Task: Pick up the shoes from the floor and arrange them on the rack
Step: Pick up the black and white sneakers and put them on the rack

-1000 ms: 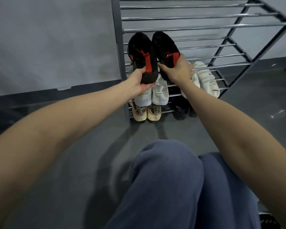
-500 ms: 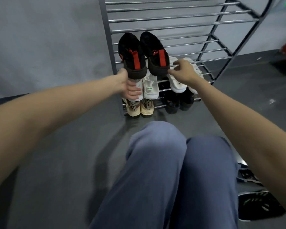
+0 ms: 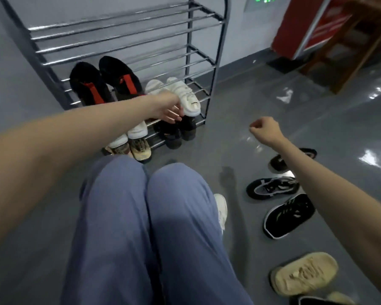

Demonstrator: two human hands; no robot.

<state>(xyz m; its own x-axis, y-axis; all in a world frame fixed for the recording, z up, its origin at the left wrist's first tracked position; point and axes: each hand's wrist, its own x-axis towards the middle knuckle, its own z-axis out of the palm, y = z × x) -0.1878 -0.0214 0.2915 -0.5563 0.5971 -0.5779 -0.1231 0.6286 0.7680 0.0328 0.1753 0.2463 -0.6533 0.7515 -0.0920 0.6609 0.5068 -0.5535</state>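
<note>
So the black-and-red pair (image 3: 106, 82) is parked on the rack (image 3: 204, 53) now, both hands off it; a second ago each hand gripped one of those shoes. Left hand (image 3: 168, 108) is loose and flat-fingered, holding nothing, hanging in front of the cream sneakers (image 3: 185, 93) one tier down. Right hand (image 3: 265, 130) has swung out to the right over the floor, fingers curled into a fist, nothing in it. View panned right too, so the leftover shoes show: a black sneaker with grey upper (image 3: 272, 187), a black knit one with pale stripes (image 3: 289, 215), another dark shoe (image 3: 293, 160) partly behind the right forearm, a beige shoe (image 3: 304, 276) near the bottom edge. Read: one pair done, next pick likely from that cluster. Lower tiers hold white, tan and dark pairs; upper tiers bare chrome bars. Floor (image 3: 273, 102) is glossy grey, glare patches at right. Grey wall behind the rack, red panel (image 3: 295, 29) and wooden frame (image 3: 361, 40) in the far corner.
</note>
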